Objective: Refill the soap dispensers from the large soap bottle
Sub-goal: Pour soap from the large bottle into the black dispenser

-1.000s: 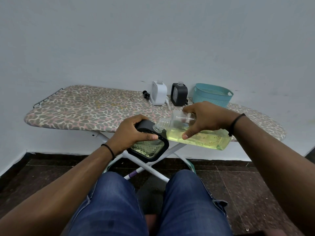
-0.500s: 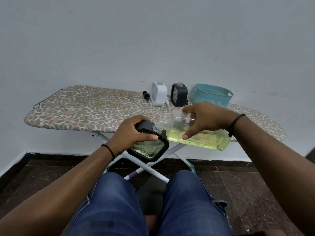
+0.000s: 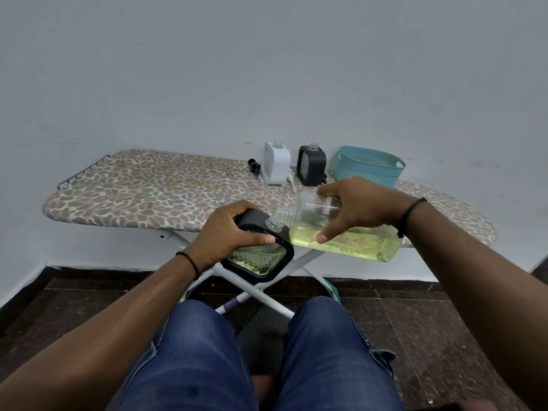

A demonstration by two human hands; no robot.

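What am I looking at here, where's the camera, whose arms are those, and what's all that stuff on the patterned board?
No machine is here: a seated person wears a camera on the head, so it looks down past their own arms and jeans-clad knees. The left hand holds a black soap dispenser with a clear patterned window, tilted in the air in front of the ironing board. The right hand has its grip on the large soap bottle, laid almost flat, yellow-green soap pooled inside, its open neck against the dispenser's neck. Whether soap is flowing is not visible. On the board by the wall stand a white dispenser, another black dispenser and a teal basket.
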